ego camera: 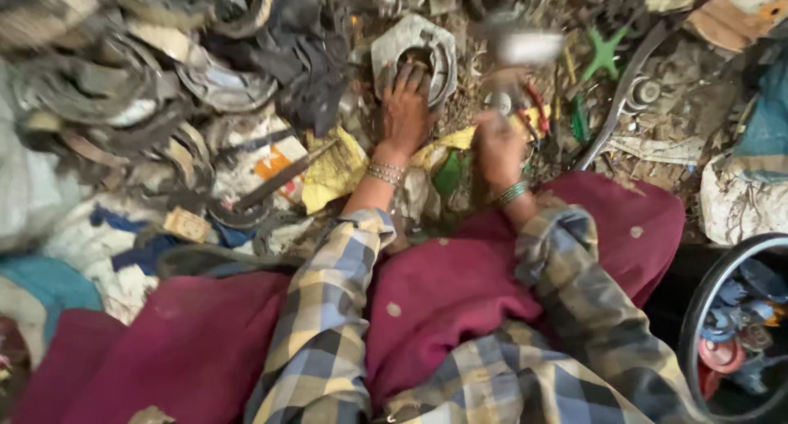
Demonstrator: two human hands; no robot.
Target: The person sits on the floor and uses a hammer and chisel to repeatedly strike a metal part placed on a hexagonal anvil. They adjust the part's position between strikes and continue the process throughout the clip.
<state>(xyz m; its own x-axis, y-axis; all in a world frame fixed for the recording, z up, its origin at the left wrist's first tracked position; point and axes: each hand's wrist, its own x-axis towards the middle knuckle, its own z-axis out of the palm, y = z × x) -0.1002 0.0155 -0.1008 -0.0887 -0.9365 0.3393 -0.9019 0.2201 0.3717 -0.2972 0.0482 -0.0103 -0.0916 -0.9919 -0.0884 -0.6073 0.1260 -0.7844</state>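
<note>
Two hands are seen over scrap: the left hand [404,108] is pressed, fingers spread, on a grey metal plate [417,53]; the right hand [497,149] is clenched around what may be a hammer [525,50], blurred.

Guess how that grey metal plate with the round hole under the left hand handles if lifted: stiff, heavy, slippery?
The metal plate looks like thick cast metal, so probably rigid and heavy for its size. Its dull, dirty surface suggests decent grip. The left hand presses on it; lying flat among scrap, it seems unlikely to roll.

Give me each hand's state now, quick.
Left hand: open, fingers resting on a grey metal part.
Right hand: closed around a tool handle; tool too blurred to identify.
</note>
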